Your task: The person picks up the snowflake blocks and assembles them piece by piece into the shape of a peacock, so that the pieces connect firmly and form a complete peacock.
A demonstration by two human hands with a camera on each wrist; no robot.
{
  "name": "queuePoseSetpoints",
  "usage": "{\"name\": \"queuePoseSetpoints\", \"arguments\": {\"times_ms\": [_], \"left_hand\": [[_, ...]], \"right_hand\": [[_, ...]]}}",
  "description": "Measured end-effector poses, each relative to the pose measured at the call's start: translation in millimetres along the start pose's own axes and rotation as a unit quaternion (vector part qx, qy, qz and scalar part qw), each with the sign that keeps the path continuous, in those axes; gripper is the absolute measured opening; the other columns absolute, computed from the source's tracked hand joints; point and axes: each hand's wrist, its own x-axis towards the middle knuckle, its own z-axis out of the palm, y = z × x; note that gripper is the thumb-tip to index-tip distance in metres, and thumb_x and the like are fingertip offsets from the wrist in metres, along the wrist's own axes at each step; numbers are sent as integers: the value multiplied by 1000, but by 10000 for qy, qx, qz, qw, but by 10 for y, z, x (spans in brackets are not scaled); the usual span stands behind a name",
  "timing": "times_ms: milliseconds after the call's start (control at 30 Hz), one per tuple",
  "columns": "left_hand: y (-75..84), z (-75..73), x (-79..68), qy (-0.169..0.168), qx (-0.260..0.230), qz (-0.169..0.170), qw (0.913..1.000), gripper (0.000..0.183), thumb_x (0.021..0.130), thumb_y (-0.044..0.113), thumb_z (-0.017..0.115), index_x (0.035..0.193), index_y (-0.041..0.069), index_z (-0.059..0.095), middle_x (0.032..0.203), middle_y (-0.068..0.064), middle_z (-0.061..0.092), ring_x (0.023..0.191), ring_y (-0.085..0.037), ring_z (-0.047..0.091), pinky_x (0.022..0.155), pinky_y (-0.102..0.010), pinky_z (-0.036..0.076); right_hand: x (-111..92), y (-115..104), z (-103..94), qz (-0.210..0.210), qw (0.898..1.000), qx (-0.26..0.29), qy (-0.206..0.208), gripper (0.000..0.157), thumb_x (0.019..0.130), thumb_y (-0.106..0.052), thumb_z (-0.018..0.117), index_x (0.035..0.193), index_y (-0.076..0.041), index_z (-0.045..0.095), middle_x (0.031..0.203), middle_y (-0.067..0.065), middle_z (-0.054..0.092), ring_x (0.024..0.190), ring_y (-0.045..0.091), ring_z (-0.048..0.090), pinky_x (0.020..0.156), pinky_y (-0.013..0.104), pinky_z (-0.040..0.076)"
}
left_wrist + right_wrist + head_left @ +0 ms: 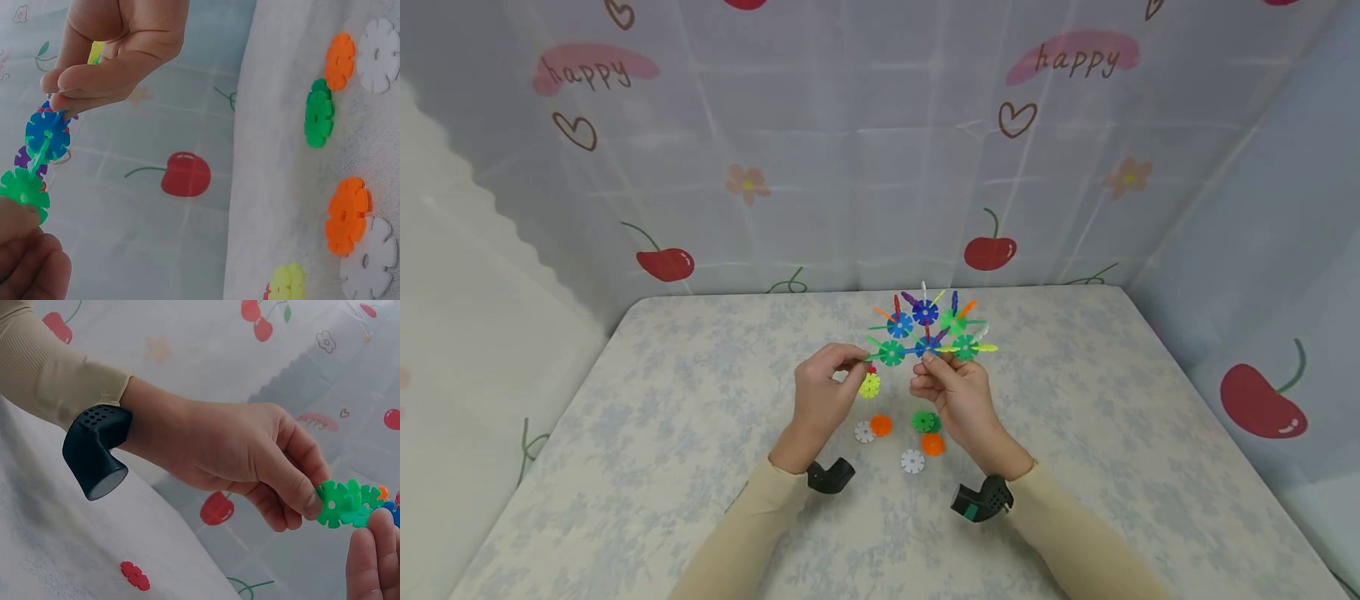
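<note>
An assembly of slotted plastic snowflake discs (926, 313) in blue, green, purple, orange, red and yellow is held up above the table between both hands. My left hand (826, 390) pinches a green disc (334, 505) at its left end between thumb and index finger. The right hand (961, 396) pinches the assembly at its lower middle, by a blue disc (47, 136). In the left wrist view the right hand's fingers (94, 81) hang over that blue disc. Fingertips of the right hand partly cover the assembly in the right wrist view.
Loose discs lie on the table (685, 433) below the hands: yellow (869, 386), orange (881, 426), white (864, 432), green (925, 422), another orange (932, 444) and another white (912, 461). Red discs (135, 575) lie near the yellow one. A printed curtain (865, 150) stands behind.
</note>
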Motion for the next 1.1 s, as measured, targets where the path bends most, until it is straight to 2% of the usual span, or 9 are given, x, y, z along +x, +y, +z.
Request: {"name": "queuePoseSetpoints", "arguments": {"times_ms": [133, 267, 333, 433, 533, 667, 767, 867, 1100], "left_hand": [[-22, -3, -2, -106, 121, 41, 9999, 11, 84, -9, 73, 87, 1, 75, 82, -12, 75, 69, -20, 70, 67, -30, 62], [-62, -14, -33, -745, 415, -821, 9930, 7, 88, -1, 72, 94, -1, 76, 93, -14, 75, 79, -27, 71, 74, -38, 62], [-87, -17, -57, -1479, 618, -1577, 9744, 13, 93, 6, 70, 103, 0, 76, 104, -15, 75, 88, -30, 70, 82, -43, 61], [-135, -1, -94, -2799, 926, -2351, 9262, 21, 97, 13, 67, 114, 3, 75, 121, -15, 72, 110, -34, 66, 99, -49, 55], [-194, 29, -125, -3871, 1126, -2330, 8850, 26, 99, 14, 65, 120, 4, 74, 132, -15, 69, 129, -35, 60, 116, -52, 42], [-233, 42, -156, -4510, 1336, -2095, 8573, 28, 100, 16, 63, 123, 6, 74, 143, -18, 61, 144, -43, 46, 123, -57, 31], [-223, 28, -159, -4575, 1393, -2178, 8508, 28, 100, 18, 63, 123, 7, 74, 148, -20, 56, 143, -46, 45, 119, -59, 36], [-212, 19, -141, -4531, 1353, -2217, 8528, 27, 99, 17, 64, 121, 6, 75, 144, -19, 60, 140, -42, 49, 117, -55, 41], [-189, 27, -111, -4349, 1327, -2436, 8567, 21, 98, 15, 65, 113, 6, 77, 124, -12, 71, 124, -32, 61, 106, -47, 51]], "right_hand": [[61, 45, -40, 34, 9999, 143, 82, 20, 107, -6, 49, 88, -11, 53, 72, -5, 72, 63, 5, 71, 70, 24, 62], [158, 107, -108, 400, 9984, 329, 217, 20, 108, -10, 47, 88, -12, 51, 73, -4, 72, 65, 5, 71, 71, 23, 62], [204, 146, -146, 715, 9961, 419, 291, 20, 109, -12, 45, 90, -11, 51, 74, -4, 70, 66, 5, 70, 71, 21, 61], [253, 216, -193, 1162, 9909, 478, 490, 18, 110, -14, 44, 96, -9, 54, 78, -2, 68, 70, 6, 68, 72, 19, 61], [284, 292, -233, 1497, 9851, 526, 661, 16, 110, -14, 42, 105, -7, 56, 85, -1, 65, 77, 8, 68, 77, 20, 61], [313, 368, -273, 1688, 9808, 574, 789, 18, 110, -13, 40, 118, -6, 53, 97, 2, 63, 93, 11, 67, 84, 21, 60], [337, 409, -306, 1779, 9783, 616, 862, 30, 111, -14, 37, 137, -2, 47, 112, 6, 59, 109, 15, 63, 94, 23, 58], [368, 436, -341, 1866, 9754, 724, 927, 43, 111, -13, 34, 153, 0, 34, 128, 11, 52, 129, 23, 54, 110, 31, 49], [405, 442, -394, 1960, 9689, 1019, 1117, 49, 112, -11, 31, 158, 2, 26, 140, 16, 48, 150, 30, 38, 121, 38, 36]]}}
